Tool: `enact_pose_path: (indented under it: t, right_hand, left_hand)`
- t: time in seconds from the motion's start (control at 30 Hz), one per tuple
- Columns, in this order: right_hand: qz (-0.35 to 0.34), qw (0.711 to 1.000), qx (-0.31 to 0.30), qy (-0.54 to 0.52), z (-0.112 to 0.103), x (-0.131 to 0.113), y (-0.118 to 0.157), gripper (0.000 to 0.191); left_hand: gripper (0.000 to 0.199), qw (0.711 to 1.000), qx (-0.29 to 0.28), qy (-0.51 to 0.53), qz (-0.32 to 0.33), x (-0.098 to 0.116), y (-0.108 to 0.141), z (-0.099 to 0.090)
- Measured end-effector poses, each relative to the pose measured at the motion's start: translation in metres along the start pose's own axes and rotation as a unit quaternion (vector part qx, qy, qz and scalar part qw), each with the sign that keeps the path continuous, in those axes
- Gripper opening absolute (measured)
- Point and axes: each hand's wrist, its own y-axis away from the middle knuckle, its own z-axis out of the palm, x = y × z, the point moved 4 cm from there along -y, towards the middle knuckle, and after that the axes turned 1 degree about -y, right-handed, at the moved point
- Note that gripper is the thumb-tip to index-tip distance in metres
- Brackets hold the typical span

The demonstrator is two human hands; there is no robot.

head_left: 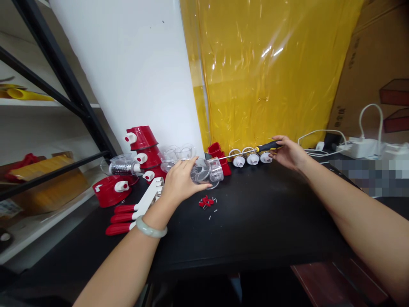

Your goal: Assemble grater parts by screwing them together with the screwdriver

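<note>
Looks like a screwdriver step: left hand (pixel 180 179) is wrapped around the clear plastic housing (pixel 216 169) near the tabletop's (pixel 255 213) back edge, thumb in front, while the right hand (pixel 290 155) lightly grips the screwdriver (pixel 268 147) by its handle end. Tip's at the housing, can't tell if it's seated. I'd say next calls for bracing the housing and keeping the shaft straight.

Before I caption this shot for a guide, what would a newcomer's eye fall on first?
Probably the yellow sheet across the back. Next come the red tubs stacked left of the left hand, which holds a clear plastic part. Then the screwdriver in the right hand, its shaft pointing at that part.
</note>
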Motion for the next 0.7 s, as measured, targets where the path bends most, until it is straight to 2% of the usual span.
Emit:
enact_pose_path:
  t: [0.07, 0.17, 0.23, 0.33, 0.47, 0.53, 0.6, 0.7]
  right_hand:
    - [0.023, 1.0, -0.008, 0.012, -0.002, 0.003, 0.0, 0.019]
    - [0.028, 0.991, 0.017, 0.128, -0.007, 0.009, -0.002, 0.039]
    - [0.011, 0.986, 0.023, 0.164, -0.008, 0.01, -0.003, 0.036]
    - [-0.005, 0.996, 0.008, 0.092, -0.004, 0.005, -0.001, 0.017]
    - [0.029, 0.999, -0.021, 0.007, 0.001, -0.002, 0.005, 0.017]
    - [0.056, 0.998, -0.018, 0.009, 0.001, 0.0, 0.006, 0.029]
    - [0.06, 0.997, 0.0, 0.054, 0.0, 0.004, 0.005, 0.04]
    - [0.036, 0.995, 0.007, 0.095, -0.001, 0.006, 0.003, 0.031]
  left_hand:
    - [0.089, 1.0, 0.001, 0.003, -0.001, 0.001, 0.0, -0.001]
    - [0.089, 1.0, 0.002, 0.007, 0.0, 0.002, 0.0, -0.002]
    - [0.089, 1.0, 0.004, 0.007, -0.004, 0.002, -0.001, -0.003]
    - [0.089, 1.0, 0.005, 0.005, -0.011, 0.001, -0.001, -0.003]
    - [0.089, 1.0, 0.006, 0.0, -0.007, -0.001, 0.0, -0.001]
    - [0.089, 1.0, 0.005, 0.001, -0.003, -0.001, 0.0, -0.001]
    - [0.089, 1.0, 0.003, 0.003, -0.001, 0.0, 0.0, -0.001]
    - [0.089, 1.0, 0.005, 0.006, 0.0, 0.002, 0.0, -0.002]
